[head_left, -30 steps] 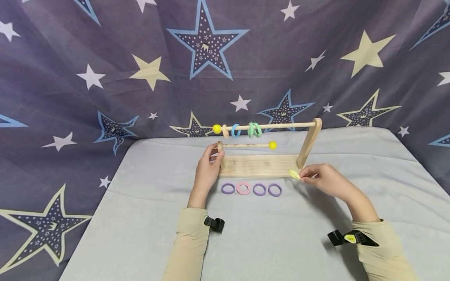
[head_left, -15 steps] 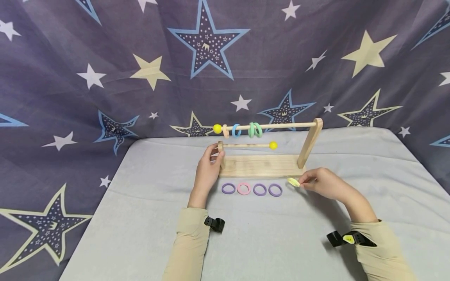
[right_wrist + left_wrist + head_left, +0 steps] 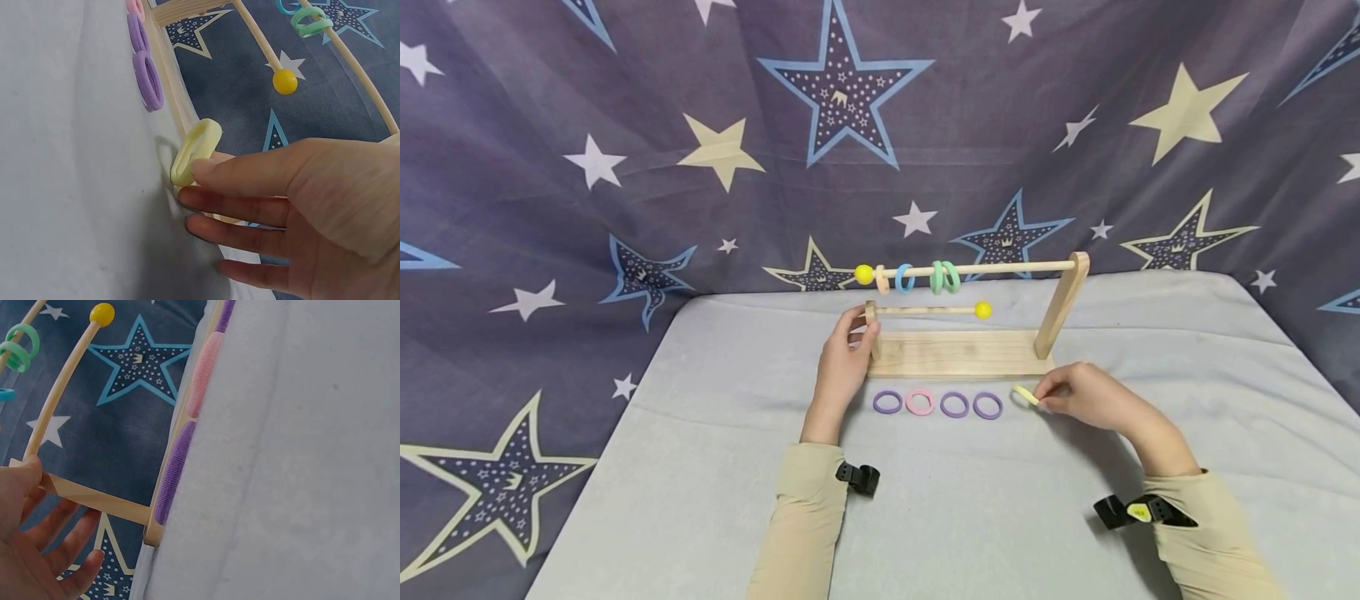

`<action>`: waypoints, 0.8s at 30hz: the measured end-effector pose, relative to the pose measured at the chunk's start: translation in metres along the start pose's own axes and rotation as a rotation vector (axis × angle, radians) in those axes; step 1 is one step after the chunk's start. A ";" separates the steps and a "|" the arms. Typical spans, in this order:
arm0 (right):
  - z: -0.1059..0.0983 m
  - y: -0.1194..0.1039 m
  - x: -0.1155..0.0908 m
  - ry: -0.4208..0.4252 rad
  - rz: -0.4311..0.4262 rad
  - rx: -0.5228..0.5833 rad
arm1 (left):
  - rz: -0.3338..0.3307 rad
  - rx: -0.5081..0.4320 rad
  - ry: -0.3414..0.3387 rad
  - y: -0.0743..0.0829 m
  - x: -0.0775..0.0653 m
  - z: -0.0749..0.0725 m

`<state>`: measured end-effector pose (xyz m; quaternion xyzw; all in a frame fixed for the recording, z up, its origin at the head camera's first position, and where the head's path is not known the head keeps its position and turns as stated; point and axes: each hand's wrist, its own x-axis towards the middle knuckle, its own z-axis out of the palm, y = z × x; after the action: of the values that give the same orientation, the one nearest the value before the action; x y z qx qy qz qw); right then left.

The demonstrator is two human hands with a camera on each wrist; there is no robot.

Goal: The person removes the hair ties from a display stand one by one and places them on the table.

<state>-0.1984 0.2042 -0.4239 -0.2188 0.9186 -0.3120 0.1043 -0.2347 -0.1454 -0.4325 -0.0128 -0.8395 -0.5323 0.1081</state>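
A wooden stand point(image 3: 957, 353) has two dowels tipped with yellow balls. My left hand point(image 3: 841, 364) holds its short left upright; in the left wrist view the thumb lies over the upright's top end, the other fingers spread beyond it. Between thumb and fingers, my right hand point(image 3: 1093, 398) pinches a pale yellow hair tie point(image 3: 206, 140), tilted, just right of the row on the cloth. That row has purple hair ties point(image 3: 988, 406) and a pink one point(image 3: 920, 402) along the base's front edge. On the upper dowel hang a peach point(image 3: 882, 280), a blue point(image 3: 904, 279) and two green hair ties point(image 3: 937, 278).
A pale grey cloth point(image 3: 940, 500) covers the table. Behind it hangs a dark curtain point(image 3: 647, 100) printed with stars. The tall right upright point(image 3: 1062, 307) of the stand rises behind my right hand. A black camera point(image 3: 859, 479) is strapped to my left wrist.
My right hand has moved slightly toward me with the yellow hair tie, from the base's front right corner to the end of the row. The left hand has stayed on the stand.
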 end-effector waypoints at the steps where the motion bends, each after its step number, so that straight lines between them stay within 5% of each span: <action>1: 0.000 0.000 0.000 0.000 -0.001 -0.001 | -0.002 0.001 0.001 0.000 0.000 0.000; 15: 0.005 0.001 0.002 -0.015 -0.095 -0.030 | 0.001 -0.001 -0.001 -0.001 0.001 0.000; 24: 0.004 0.001 0.002 -0.025 -0.073 -0.041 | 0.006 0.000 -0.004 -0.001 0.000 0.000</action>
<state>-0.1989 0.2019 -0.4280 -0.2584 0.9149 -0.2938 0.0998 -0.2349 -0.1453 -0.4332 -0.0162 -0.8397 -0.5320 0.1082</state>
